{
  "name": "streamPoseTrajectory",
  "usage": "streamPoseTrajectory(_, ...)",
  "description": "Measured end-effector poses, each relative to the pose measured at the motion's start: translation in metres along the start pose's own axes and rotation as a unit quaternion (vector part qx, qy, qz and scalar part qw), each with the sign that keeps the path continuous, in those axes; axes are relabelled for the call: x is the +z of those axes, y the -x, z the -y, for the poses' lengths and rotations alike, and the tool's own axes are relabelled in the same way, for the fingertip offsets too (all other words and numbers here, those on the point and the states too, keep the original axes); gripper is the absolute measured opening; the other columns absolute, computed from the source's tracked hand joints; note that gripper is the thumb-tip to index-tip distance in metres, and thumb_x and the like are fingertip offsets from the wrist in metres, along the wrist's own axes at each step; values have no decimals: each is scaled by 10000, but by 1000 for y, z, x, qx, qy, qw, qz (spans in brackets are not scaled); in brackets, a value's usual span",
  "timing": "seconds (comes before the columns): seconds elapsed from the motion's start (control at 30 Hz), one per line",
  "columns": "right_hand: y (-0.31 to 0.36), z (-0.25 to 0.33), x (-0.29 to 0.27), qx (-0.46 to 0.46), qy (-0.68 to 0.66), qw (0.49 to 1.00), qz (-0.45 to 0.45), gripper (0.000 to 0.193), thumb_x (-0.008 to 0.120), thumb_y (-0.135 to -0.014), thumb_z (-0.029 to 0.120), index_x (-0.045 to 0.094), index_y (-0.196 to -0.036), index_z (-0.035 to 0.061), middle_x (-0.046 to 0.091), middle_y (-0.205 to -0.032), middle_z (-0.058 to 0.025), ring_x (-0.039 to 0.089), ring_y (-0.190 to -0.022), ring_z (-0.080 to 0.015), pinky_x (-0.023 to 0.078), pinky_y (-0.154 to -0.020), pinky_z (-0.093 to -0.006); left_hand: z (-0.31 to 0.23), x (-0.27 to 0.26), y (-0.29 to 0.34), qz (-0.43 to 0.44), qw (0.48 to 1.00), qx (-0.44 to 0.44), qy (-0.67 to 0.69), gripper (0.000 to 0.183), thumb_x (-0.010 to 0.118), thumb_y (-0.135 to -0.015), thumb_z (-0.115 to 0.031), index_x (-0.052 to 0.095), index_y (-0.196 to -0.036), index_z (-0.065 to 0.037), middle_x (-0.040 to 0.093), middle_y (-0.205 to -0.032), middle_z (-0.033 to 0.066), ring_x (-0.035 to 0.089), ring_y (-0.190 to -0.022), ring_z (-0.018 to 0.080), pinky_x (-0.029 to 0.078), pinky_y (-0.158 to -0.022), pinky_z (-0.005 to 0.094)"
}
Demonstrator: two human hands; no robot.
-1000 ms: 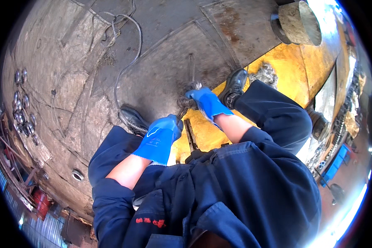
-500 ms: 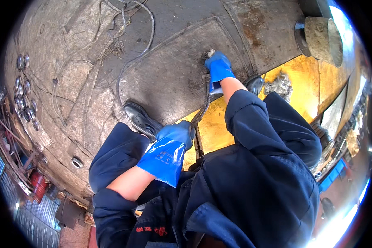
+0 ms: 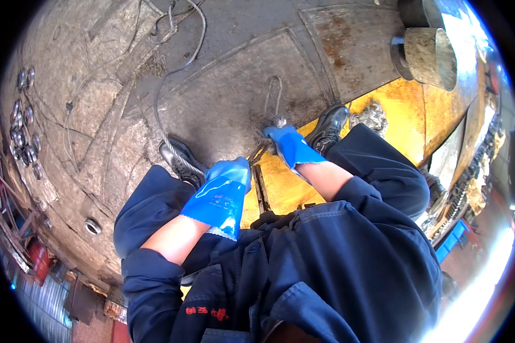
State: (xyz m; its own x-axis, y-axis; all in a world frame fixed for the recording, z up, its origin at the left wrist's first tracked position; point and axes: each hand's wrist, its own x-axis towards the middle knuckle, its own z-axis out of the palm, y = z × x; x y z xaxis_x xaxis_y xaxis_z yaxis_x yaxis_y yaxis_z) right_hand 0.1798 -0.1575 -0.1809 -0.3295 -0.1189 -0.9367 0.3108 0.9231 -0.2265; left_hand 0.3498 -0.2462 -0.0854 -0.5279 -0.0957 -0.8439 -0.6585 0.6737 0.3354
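A grey wire rope (image 3: 157,102) runs in from the far left, passes over my left boot and reaches my left hand (image 3: 229,174). That hand, in a blue rubber glove, is closed around the rope between my knees. My right hand (image 3: 283,140), gloved the same, is closed a little farther off to the right. A pale frayed tuft (image 3: 279,121) pokes out beyond its fingers, and a thin loop of strand (image 3: 281,91) lies past it. Dark strands (image 3: 258,154) stretch between both hands; the fingertips are partly hidden.
My black boots (image 3: 180,157) stand either side of the rope. A yellow plate (image 3: 403,114) carries a grey rag bundle (image 3: 372,119). Metal rings (image 3: 18,137) lie at the left, with a single ring (image 3: 92,227) nearer. A short wide pipe (image 3: 432,57) stands far right.
My right hand has come back toward me and left, closer to my left hand. The thin loop beyond it now shows. My left hand stays closed on the rope.
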Motion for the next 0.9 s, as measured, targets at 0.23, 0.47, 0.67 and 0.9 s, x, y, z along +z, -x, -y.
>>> streamPoseTrajectory(0.23, -109, 26, -2, -82, 265, 957, -90, 381, 723, -778, 308, 731, -1025, 18, 705, -1079, -223, 673, -1069, -362, 557, -843, -442, 1, -2, -9, -14, 1000, 6, 25, 243, 654, -831, -220, 655, -998, -43, 712, -802, 190, 722, -765, 367, 568, -668, 472)
streamPoseTrajectory(0.47, -158, 65, -17, -28, 367, 921, -131, 398, 725, -757, 301, 749, -1095, 93, 695, -1201, -175, 673, -1109, -365, 560, -891, -440, 3, 0, -4, -65, 995, 49, 53, 134, 704, -750, -148, 677, -835, -48, 674, -718, 93, 701, -631, 258, 513, -483, 431)
streamPoseTrajectory(0.67, -164, 84, -76, -303, 340, 875, -166, 420, 716, -825, 358, 723, -1157, 101, 705, -1192, -158, 683, -1086, -339, 532, -893, -434, 5, -13, 9, -122, 983, -7, 137, 296, 541, -949, -334, 657, -958, -62, 664, -787, 254, 663, -754, 439, 513, -697, 542)
streamPoseTrajectory(0.9, -122, 118, -179, -353, -366, 861, 10, 322, 657, -910, 158, 665, -1227, 107, 700, -1079, -14, 654, -913, -148, 543, -749, -321, 10, -60, 34, -149, 948, 95, 263, 423, 547, -975, -438, 643, -929, -29, 668, -753, 171, 653, -683, 281, 497, -650, 396)
